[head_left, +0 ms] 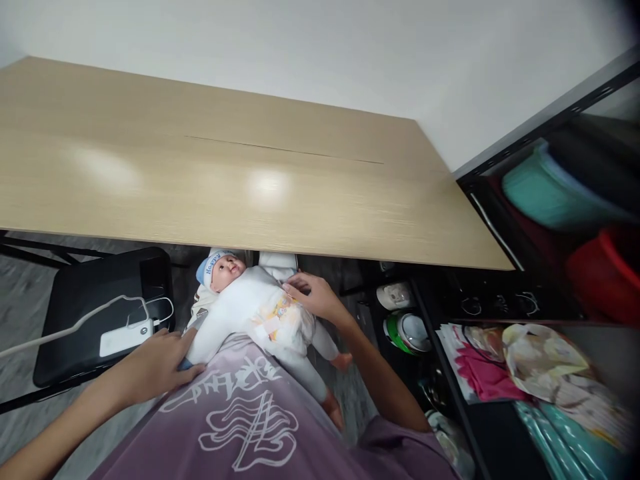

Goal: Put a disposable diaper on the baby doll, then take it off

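Note:
A baby doll point(235, 300) in a white suit, a diaper point(285, 323) and a blue-and-white cap point(210, 263) lies on its back across my lap. Its head is at the left and its bare feet are at the right. My left hand point(163, 360) closes around the end of the doll's sleeve, against my purple shirt point(245, 420). With bent fingers, my right hand point(315, 297) pinches at the doll's white clothing just above the diaper's waist. The far arm rests partly under the table edge. What lies between my right fingertips is too small to make out.
A light wooden table point(225, 193) spans the space ahead, its edge just beyond the doll. On a black stool point(107, 300) at left sits a white power bank point(127, 338) with a cable. Black shelves at right hold cans point(407, 332), a teal basin point(555, 187), a red basin point(607, 273) and plastic bags.

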The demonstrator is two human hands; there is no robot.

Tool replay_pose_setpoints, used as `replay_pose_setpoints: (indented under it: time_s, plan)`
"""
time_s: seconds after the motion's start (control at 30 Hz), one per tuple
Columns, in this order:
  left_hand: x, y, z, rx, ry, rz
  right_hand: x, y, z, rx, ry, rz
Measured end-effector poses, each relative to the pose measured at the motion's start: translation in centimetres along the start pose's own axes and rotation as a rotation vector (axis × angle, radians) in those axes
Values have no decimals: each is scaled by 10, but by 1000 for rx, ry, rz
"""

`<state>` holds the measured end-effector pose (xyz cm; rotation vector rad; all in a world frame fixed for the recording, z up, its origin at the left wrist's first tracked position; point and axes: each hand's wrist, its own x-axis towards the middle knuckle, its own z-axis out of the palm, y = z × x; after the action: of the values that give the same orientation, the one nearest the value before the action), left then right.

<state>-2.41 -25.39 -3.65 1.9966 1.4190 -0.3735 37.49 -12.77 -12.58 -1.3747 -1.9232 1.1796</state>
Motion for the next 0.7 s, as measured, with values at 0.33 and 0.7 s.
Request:
replay_pose_setpoints:
  time_s: [0.33, 0.7]
  plan:
    - [17, 21, -73, 98, 179, 281, -7, -19, 5, -29, 36, -17]
    - [141, 69, -36, -121, 335, 760, 14, 15, -5, -60, 278, -60]
